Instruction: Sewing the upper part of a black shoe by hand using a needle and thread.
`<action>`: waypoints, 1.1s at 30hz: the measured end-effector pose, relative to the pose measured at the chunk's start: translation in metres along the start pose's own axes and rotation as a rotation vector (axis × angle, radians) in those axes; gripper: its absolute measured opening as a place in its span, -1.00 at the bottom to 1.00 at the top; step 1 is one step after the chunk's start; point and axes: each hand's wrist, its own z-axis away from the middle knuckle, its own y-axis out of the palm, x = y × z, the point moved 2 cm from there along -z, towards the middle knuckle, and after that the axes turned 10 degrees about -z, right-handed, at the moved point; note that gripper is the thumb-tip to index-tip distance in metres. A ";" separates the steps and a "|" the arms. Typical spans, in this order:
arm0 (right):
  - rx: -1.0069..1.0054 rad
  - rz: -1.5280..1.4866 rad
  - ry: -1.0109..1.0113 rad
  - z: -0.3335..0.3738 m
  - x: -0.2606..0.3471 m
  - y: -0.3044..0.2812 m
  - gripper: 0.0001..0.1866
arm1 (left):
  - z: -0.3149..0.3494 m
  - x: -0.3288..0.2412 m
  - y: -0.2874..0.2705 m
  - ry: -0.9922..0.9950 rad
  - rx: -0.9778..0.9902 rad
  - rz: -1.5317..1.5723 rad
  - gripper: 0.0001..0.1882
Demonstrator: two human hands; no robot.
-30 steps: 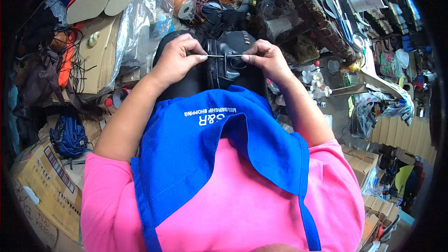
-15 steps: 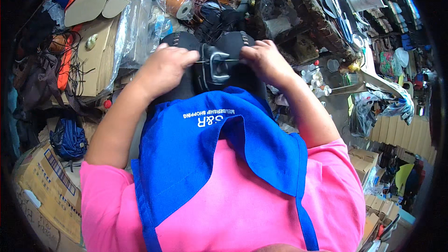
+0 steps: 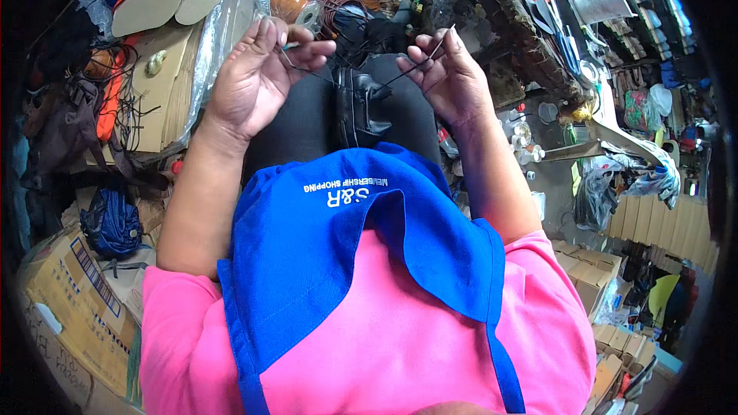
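Observation:
Between my knees stands a black shoe [image 3: 358, 111], its side toward me. A thin dark thread [image 3: 398, 77] runs up from it to both hands. At the upper left, my left hand [image 3: 257, 84] is raised with the palm turned up, one end of the thread pinched near thumb and forefinger. Over on the other side my right hand [image 3: 459, 81] pinches the other end between thumb and forefinger, the remaining fingers curled under it. Both hands are apart from the shoe.
Beyond my knees lie an orange spool [image 3: 296, 8] and tangled cords. Flattened cardboard [image 3: 165, 88] is stacked on the left, near a blue bag [image 3: 113, 223]. A rough wooden bench [image 3: 530, 31] with tools stands at the right, small bottles [image 3: 525, 142] below it.
Both hands have risen away from the shoe and turned palm up. The thread, stretched level between them before, now slopes up to each hand from the shoe.

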 end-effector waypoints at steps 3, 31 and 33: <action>0.197 0.055 0.082 -0.001 0.021 -0.031 -0.83 | -0.003 0.004 -0.034 -0.006 0.244 -0.099 -0.81; 0.235 1.589 -0.128 0.037 0.012 -0.018 -0.77 | -0.067 0.086 -0.022 0.027 0.569 -1.258 -0.69; 0.370 1.851 -0.280 0.044 0.009 -0.016 -0.85 | -0.068 0.083 -0.021 -0.014 0.592 -1.208 -0.69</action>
